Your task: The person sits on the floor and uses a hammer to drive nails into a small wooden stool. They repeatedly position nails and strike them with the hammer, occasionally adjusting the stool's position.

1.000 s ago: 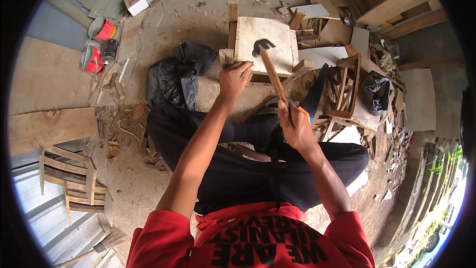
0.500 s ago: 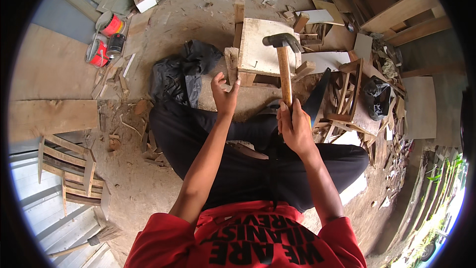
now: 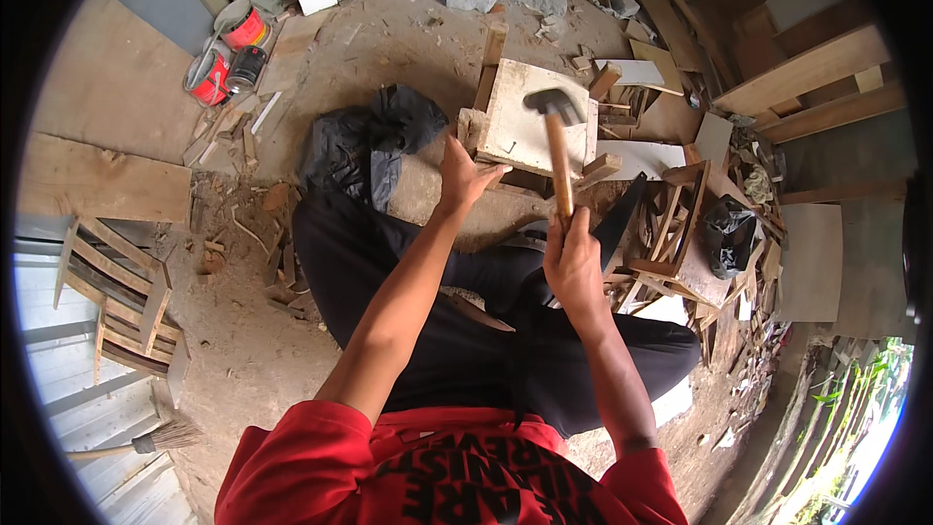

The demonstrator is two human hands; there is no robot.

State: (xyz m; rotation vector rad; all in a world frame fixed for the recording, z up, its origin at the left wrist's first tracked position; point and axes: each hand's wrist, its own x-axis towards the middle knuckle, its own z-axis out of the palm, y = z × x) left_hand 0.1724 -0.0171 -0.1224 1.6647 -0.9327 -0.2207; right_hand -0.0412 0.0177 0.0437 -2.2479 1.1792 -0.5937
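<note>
Right hand [image 3: 575, 261] grasps hammer [image 3: 558, 154] | left hand [image 3: 466, 175] touches board [image 3: 515, 102], eight o'clock side, grip unclear | risk: glancing blow could bend nail [image 3: 512, 147]

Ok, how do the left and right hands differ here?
Grip: the right hand is closed around the handle of the hammer; the left hand has thumb and fingers spread.
Place: the left hand is at the near left corner of the wooden piece; the right hand is closer to the body.
Shared: both are bare.
</note>
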